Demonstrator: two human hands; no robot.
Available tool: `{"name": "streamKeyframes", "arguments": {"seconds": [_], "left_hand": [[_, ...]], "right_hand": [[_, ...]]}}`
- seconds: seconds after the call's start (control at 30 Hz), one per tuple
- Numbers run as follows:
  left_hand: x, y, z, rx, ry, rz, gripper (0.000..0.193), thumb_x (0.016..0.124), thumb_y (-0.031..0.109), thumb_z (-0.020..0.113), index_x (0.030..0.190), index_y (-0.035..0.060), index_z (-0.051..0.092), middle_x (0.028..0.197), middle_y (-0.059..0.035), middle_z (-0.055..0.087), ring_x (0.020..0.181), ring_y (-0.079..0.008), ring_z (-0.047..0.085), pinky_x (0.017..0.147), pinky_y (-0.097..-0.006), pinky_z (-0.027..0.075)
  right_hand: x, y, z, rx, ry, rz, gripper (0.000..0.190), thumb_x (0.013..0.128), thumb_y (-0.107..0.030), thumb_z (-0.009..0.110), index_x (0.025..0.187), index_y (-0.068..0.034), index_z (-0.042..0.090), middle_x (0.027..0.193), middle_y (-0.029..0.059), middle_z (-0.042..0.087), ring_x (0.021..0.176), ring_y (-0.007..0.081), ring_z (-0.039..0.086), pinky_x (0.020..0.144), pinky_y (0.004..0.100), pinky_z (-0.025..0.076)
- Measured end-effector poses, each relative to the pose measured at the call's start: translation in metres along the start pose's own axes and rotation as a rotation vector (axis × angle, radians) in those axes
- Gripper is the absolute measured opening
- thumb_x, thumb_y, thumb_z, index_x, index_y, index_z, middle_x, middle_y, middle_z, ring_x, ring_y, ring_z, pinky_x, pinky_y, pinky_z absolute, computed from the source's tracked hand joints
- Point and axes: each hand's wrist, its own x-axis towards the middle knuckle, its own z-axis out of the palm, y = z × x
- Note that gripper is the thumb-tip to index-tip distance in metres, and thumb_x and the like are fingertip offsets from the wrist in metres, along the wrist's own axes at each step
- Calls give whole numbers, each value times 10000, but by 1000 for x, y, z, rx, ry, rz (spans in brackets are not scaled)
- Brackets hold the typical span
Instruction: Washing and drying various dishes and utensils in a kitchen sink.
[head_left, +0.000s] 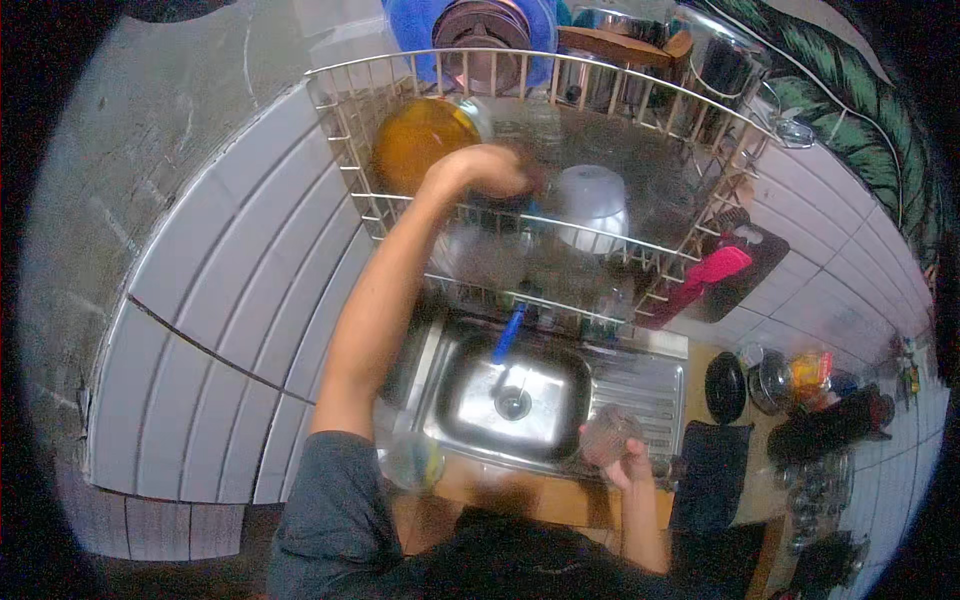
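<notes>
My left arm reaches up into a white wire dish rack (450, 196) above the sink. My left hand (487, 169) is bent over inside it, between an amber bowl (420, 142) and a translucent white plastic container (592, 206). Its fingers are blurred and partly hidden, so whether it grips something does not show. Low at the right, my right hand (634, 465) holds a clear cup (611, 435) over the right edge of the stainless-steel sink (465, 420). A blue spout (510, 334) points down at the basin.
A pink utensil (709, 274) and a dark cutting board (757, 270) hang at the rack's right side. Pots (592, 75) and a blue basin (409, 34) stand above. A clear round container (411, 459) sits left of the sink. A dark cloth (712, 472) hangs at right.
</notes>
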Motion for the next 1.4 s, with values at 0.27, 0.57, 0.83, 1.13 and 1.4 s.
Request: {"name": "streamKeyframes", "arguments": {"seconds": [0.27, 0.57, 0.83, 1.13, 1.4], "left_hand": [[-7, -6, 16, -175, 235, 356, 331, 859, 262, 474, 1116, 137, 641, 1078, -163, 646, 1014, -326, 604, 904, -395, 460], [-36, -11, 42, 15, 560, 20, 313, 849, 253, 555, 1064, 39, 632, 1001, -219, 641, 958, -378, 597, 841, -436, 470], [-40, 9, 72, 4, 735, 81, 345, 880, 328, 537, 1111, 93, 639, 1075, -176, 621, 1024, -360, 555, 877, -492, 415], [-42, 5, 86, 30, 945, 80, 282, 828, 223, 567, 1056, 85, 657, 1091, -138, 616, 1000, -342, 563, 832, -464, 449], [-41, 9, 89, -37, 996, 122, 260, 845, 240, 556, 1006, 78, 680, 980, -167, 637, 944, -354, 587, 811, -474, 453]], "right_hand": [[15, -46, 43, -116, 3, -156, 742, 614, -343, 807, 1208, -12, 510, 1085, 198, 609, 978, 280, 622, 831, 405, 545], [90, -139, 194, -826, -12, -699, 624, 591, -237, 829, 1093, 16, 558, 1051, 73, 597, 1001, 173, 561, 920, 312, 421], [195, -152, 235, -1236, 96, -977, 583, 603, -413, 842, 942, 15, 637, 904, 144, 691, 820, 232, 669, 756, 331, 516], [238, -157, 260, -1406, 262, -767, 717, 556, -628, 763, 880, 9, 708, 934, 195, 691, 879, 318, 677, 804, 386, 509], [317, -180, 229, -1800, 279, -814, 995, 624, -822, 552, 1255, -53, 555, 1266, 211, 548, 1217, 310, 499, 1040, 387, 367]]}}
